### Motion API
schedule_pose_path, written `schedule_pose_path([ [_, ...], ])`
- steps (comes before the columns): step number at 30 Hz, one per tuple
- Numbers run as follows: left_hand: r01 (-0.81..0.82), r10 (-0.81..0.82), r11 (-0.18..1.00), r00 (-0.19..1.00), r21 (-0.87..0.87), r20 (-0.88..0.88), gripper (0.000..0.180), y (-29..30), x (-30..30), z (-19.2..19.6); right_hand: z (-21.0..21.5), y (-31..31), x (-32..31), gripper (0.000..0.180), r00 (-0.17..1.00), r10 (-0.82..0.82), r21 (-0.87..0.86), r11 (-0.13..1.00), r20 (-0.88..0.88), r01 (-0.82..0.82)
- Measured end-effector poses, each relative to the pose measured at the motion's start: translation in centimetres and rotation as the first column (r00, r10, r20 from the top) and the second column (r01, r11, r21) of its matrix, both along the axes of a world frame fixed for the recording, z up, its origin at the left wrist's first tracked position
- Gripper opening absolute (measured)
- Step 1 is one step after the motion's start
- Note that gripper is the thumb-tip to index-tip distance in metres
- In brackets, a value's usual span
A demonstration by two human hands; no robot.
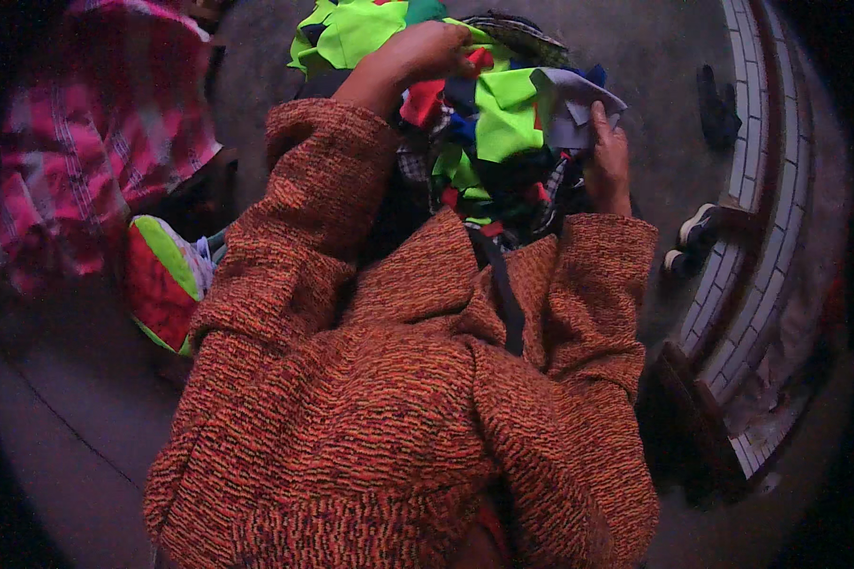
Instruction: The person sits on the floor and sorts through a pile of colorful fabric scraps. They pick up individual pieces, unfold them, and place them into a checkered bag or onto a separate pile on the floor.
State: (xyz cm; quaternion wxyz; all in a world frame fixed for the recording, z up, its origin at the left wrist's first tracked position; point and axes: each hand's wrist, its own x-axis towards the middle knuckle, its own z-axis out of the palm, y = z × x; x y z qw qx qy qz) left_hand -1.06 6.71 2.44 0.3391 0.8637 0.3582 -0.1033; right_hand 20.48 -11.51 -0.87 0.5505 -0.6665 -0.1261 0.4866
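Note:
A heap of fabric scraps (508,128) in bright yellow-green, red, blue, black and checks lies at the top middle, in front of my body. My right hand (609,159) grips a grey fabric piece (571,106) at the heap's right side, thumb on top and the other fingers mostly hidden beneath. Over the upper part of the heap reaches my left hand (427,49), back upward. Its fingers are bent down and together beside a red scrap (480,61); whether they pinch it is hidden.
A pink and white checked cloth (95,142) hangs at the left. Below it sits a red and yellow-green shoe (166,284). Dark shoes (697,228) and a black item (718,109) lie at the right, beside a curved white-tiled ledge (731,275).

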Motion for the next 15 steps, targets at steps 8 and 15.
schedule_pose_path([
  [8,0.040,0.060,0.977,0.888,-0.208,0.457,0.056,-1.3,2.2,-1.0,3.1,2.0,-2.1,0.032,0.927,0.064,0.094,0.995,-0.370,-0.031],
  [15,0.092,0.225,0.837,0.841,-0.540,0.491,0.032,-1.0,3.7,-0.3,2.4,1.4,-1.4,0.037,0.911,0.171,0.168,0.979,-0.375,-0.115],
])
